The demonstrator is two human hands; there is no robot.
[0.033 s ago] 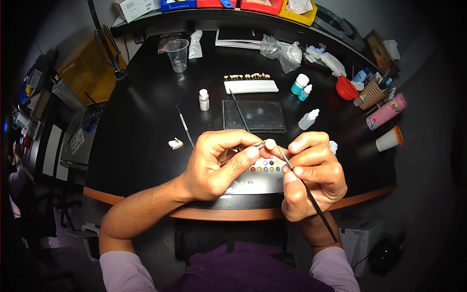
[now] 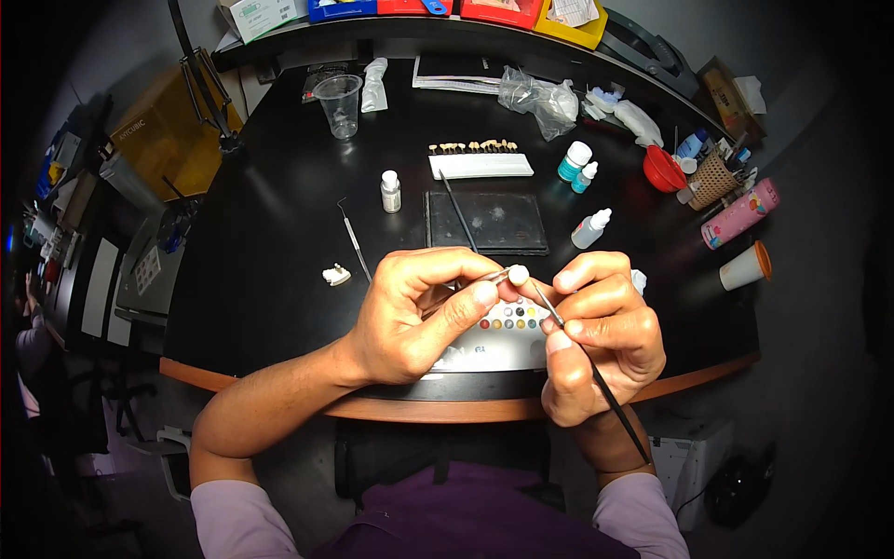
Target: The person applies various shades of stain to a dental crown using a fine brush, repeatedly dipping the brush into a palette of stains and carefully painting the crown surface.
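My left hand (image 2: pixel 419 312) pinches a slim metal holder (image 2: pixel 500 277) between thumb and fingertips. At the holder's end sits a small whitish tooth crown (image 2: pixel 519 275). A thin paintbrush (image 2: pixel 605 391) with a dark handle is gripped in my right hand (image 2: pixel 610 331), its tip just below and right of the crown, apart from it. Beneath both hands lies a palette (image 2: pixel 494 349) with several coloured round spots, partly covered by my fingers. A dark slender stick (image 2: pixel 458 210) slants over a black flat case (image 2: pixel 517 224) behind my left hand; its lower end is hidden.
A tooth shade guide (image 2: pixel 484 166) stands behind the case. Small bottles (image 2: pixel 391 193) (image 2: pixel 591 228) and a teal-labelled jar (image 2: pixel 575 163) flank it. A metal probe (image 2: pixel 354 242) and a tooth model (image 2: pixel 336 275) lie at left. A clear cup (image 2: pixel 340 107) and paper cup (image 2: pixel 745 268) stand farther out.
My right hand and the brush have shifted very slightly right and down, widening the small gap between the brush tip and the crown. My left hand has barely moved.
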